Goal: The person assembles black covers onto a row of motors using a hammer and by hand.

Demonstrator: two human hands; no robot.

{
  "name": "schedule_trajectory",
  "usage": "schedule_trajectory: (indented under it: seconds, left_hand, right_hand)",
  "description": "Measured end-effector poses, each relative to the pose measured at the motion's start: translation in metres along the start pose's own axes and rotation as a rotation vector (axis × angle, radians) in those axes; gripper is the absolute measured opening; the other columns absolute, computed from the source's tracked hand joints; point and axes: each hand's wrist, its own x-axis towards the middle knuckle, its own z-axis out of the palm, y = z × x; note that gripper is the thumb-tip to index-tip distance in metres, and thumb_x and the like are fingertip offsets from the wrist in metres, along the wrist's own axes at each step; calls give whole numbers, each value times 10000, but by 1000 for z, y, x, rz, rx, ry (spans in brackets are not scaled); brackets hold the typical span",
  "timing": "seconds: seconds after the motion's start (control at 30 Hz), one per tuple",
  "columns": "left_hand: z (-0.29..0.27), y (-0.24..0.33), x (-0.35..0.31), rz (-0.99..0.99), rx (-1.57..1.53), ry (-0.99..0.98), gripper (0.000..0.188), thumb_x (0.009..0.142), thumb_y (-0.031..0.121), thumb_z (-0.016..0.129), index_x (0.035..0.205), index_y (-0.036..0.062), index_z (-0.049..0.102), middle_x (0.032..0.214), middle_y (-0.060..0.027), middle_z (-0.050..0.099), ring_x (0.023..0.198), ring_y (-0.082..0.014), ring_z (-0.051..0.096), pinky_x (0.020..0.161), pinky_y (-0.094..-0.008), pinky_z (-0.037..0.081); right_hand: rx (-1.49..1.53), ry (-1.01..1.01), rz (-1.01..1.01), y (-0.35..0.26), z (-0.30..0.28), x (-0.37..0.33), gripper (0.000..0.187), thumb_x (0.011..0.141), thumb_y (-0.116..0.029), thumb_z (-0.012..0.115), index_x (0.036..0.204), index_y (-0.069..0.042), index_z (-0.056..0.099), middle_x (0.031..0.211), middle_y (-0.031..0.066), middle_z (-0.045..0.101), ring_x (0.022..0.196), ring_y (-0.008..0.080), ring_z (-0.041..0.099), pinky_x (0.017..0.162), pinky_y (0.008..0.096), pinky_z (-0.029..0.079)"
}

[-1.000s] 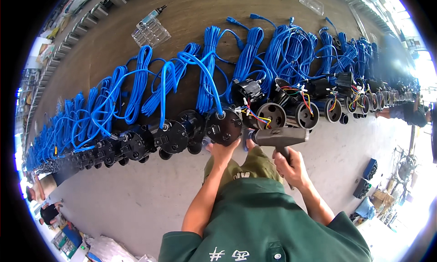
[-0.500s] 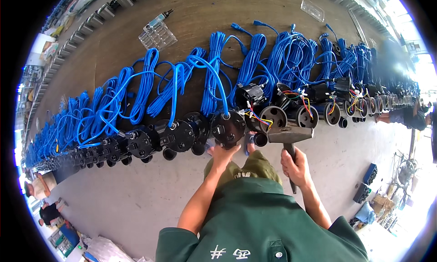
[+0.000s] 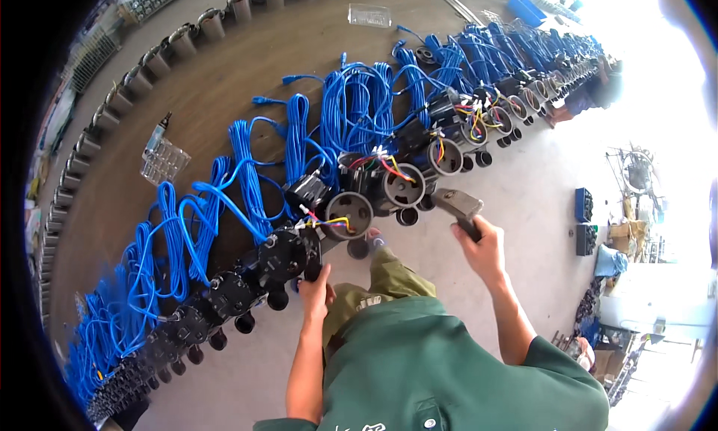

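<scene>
My right hand is closed round the handle of a hammer, held up to the right of the bench edge. The grey metal hammer head hangs in the air, apart from the housings. At the bench's near edge, my left hand grips the lower part of a black round housing; its fingertips are partly hidden. A blue cable comes out of that housing's face. Just right of it lies an open grey-rimmed housing with red, yellow, blue and white wires at its mouth.
Bundled blue cables lie behind a long row of housings along the bench. Clear plastic trays and a bottle-like tool rest farther back. Metal cylinders line the far edge. Another person stands along the bench, far right.
The view has swung to the right, so the bench row now slants across it. The hammer has moved away from the housing mouths, to the right. My left hand remains at a black housing.
</scene>
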Motion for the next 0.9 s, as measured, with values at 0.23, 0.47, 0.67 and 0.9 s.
schedule_trajectory:
  seconds: [0.23, 0.47, 0.67, 0.9]
  left_hand:
    - [78, 143, -146, 733, 497, -126, 244, 1003, 205, 704, 1061, -30, 676, 717, -25, 670, 618, -71, 619, 511, -257, 495]
    - [107, 298, -50, 476, 1568, 231, 889, 709, 449, 868, 1397, -8, 540, 1394, -238, 600, 1271, -392, 592, 1057, -478, 486]
    - [104, 293, 3, 232, 1597, 104, 620, 629, 472, 905, 1038, 18, 799, 1069, -148, 784, 946, -276, 770, 825, -384, 624]
    - [76, 330, -74, 419, 670, 9, 485, 776, 375, 845, 1096, 42, 696, 970, -86, 744, 825, -193, 725, 732, -371, 596]
  right_hand:
    - [-315, -30, -547, 72, -40, 139, 397, 743, -208, 899, 1054, -40, 718, 894, 133, 701, 765, 346, 683, 702, 402, 550]
    - [-226, -120, -990, 71, -30, 216, 479, 624, -136, 911, 1048, -39, 711, 1032, 100, 642, 965, 330, 598, 827, 432, 506]
    - [-127, -184, -874, 52, -46, 207, 388, 726, -121, 852, 1079, -53, 706, 1123, 92, 644, 1086, 343, 562, 939, 469, 440]
    - [418, -638, -712, -35, 27, 169, 288, 905, -233, 760, 1095, -26, 699, 1080, 145, 696, 1005, 328, 633, 888, 433, 504]
